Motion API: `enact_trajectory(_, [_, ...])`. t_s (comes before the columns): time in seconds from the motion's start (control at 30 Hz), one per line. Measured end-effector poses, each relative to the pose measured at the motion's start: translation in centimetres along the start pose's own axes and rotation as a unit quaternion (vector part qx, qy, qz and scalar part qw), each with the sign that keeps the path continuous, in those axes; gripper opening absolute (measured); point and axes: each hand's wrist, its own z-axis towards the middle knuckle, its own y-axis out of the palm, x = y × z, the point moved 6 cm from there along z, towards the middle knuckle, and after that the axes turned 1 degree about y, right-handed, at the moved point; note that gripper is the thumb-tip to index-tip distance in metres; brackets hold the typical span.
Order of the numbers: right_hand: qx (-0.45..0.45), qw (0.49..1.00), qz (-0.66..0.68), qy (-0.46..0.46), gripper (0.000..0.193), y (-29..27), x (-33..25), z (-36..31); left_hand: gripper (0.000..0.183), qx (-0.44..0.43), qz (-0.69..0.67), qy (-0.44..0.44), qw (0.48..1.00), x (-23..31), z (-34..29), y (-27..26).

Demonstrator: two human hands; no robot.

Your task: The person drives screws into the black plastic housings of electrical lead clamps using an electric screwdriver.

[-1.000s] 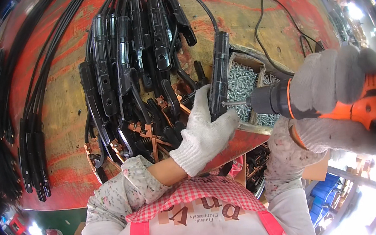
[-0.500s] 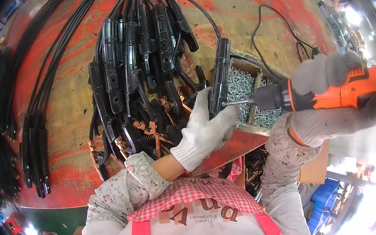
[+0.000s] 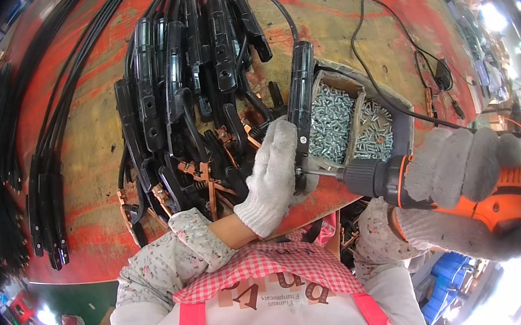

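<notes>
two gloved hands, one handle [image 3: 302, 97] between them: the left hand [image 3: 272, 177] has it, fingers straight along its left edge, a bit of thumb showing at the right of its lower end, so the grip is narrow. and the handle lies at the fingertips, running up and away from the person, its top leaning slightly right. the right hand [image 3: 450, 163] is wrapped round one orange driver [image 3: 499, 202], off to the right; the left is clearly the nearer, touching. here's the key line: the bit [image 3: 322, 171] comes in from the right, almost square across the handle's long axis, its tip at the lower end; whether it's seated can't be made out. one pale screw head [image 3: 303, 139] shows farther up.

just right of the handle, one box [image 3: 400, 124], two compartments: left screws [image 3: 331, 125] packed, right screws [image 3: 373, 133] sparser, both too many to count. leftward, one heap [image 3: 148, 92], at least seven more handles, overlapping. farther left, one small bundle [image 3: 47, 209], three or four, hard to split. all on one table [image 3: 81, 112].
</notes>
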Motion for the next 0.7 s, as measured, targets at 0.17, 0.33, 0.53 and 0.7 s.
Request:
enact_trajectory(0.17, [-0.069, 0.998, 0.009, -0.011, 0.051, 0.6, 0.6, 0.1, 0.04, -0.033, 0.013, 0.013, 0.999, -0.2, -0.3, 0.0])
enact_trajectory(0.33, [-0.136, 0.99, 0.008, -0.023, 0.061, 1.1, 1.1, 0.2, 0.048, -0.004, 0.028, -0.04, 0.999, -0.4, -0.6, -0.6])
enact_trajectory(0.53, [-0.229, 0.972, 0.013, -0.046, 0.073, 2.1, 1.0, 0.5, 0.04, 0.001, 0.03, -0.065, 0.997, -0.4, -0.2, -0.7])
enact_trajectory(0.7, [-0.254, 0.966, -0.052, 0.02, 0.077, 2.7, 0.9, 0.8, 0.035, 0.004, 0.032, -0.086, 0.996, -0.2, 0.4, -0.5])
